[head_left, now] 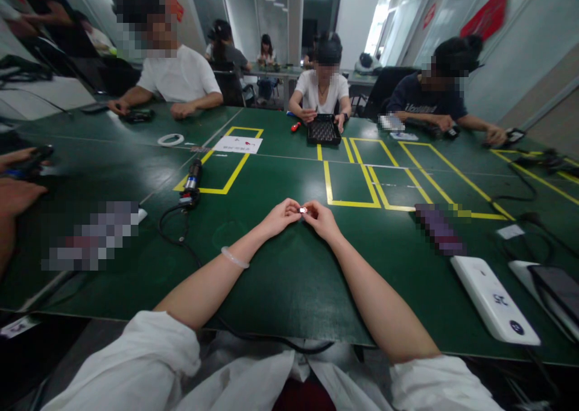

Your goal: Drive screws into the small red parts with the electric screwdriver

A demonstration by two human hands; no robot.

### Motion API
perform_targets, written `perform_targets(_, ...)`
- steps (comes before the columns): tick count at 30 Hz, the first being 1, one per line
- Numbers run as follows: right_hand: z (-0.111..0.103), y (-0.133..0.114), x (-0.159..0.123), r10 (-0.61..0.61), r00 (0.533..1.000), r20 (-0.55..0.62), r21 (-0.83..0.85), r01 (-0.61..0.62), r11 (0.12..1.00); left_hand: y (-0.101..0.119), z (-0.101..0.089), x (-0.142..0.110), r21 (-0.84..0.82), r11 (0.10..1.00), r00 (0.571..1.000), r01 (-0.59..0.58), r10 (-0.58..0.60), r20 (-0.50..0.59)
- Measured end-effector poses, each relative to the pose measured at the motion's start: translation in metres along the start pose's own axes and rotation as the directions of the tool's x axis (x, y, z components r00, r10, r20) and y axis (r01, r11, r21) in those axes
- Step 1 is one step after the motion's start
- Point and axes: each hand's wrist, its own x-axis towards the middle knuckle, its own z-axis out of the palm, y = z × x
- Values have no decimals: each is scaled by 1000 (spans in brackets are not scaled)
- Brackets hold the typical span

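Note:
Over the green table (280, 266), my left hand (283, 216) and my right hand (320, 219) meet fingertip to fingertip. Between them they pinch a small, bright white piece (303, 210), too small and glaring to name. Both hands have their fingers closed on it, the left from one side and the right from the other. A pale bracelet (235, 258) circles my left wrist. To the left of my hands lies a black and silver cylindrical power tool (192, 176), its black cable curving back toward me.
Yellow tape outlines (353, 205) mark the table. A white sheet (237, 144) and a white ring (170, 140) lie at the left. Across, a person holds a black tray (324, 131) beside a red tool (295, 126). A white power bank (495, 299) and cables are at right; other people sit around.

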Motion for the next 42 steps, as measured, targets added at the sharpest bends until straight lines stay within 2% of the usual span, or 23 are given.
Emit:
perform_targets(4,0,-3,-1,2,1000,19,-28,-1,1000,-2,-1,1,42,999,1000,-16,16,-10)
perform_targets(11,-1,-1,0,-1,1000,7,-33,1,999,-7,-4,4,-28,999,999,37,-36,15)
perform_targets(17,0,5,3,57,998,18,61,-58,996,-5,-4,2,-13,1000,1000,27,-26,6)
perform_targets(20,0,9,5,89,996,13,91,-89,992,0,-1,-1,38,999,1000,-20,21,-12)
perform_targets(27,0,9,5,97,994,39,40,-99,994,7,3,-7,275,952,988,-137,151,-29)
perform_targets(33,1,8,4,86,996,30,231,-91,969,3,-2,-5,338,932,986,-132,160,-54)
perform_targets(38,2,12,5,75,996,51,224,-85,971,1,-1,-6,347,932,990,-107,131,-48)
perform_targets(42,0,12,6,97,995,33,287,-102,952,7,-2,-4,325,941,991,-98,122,-54)
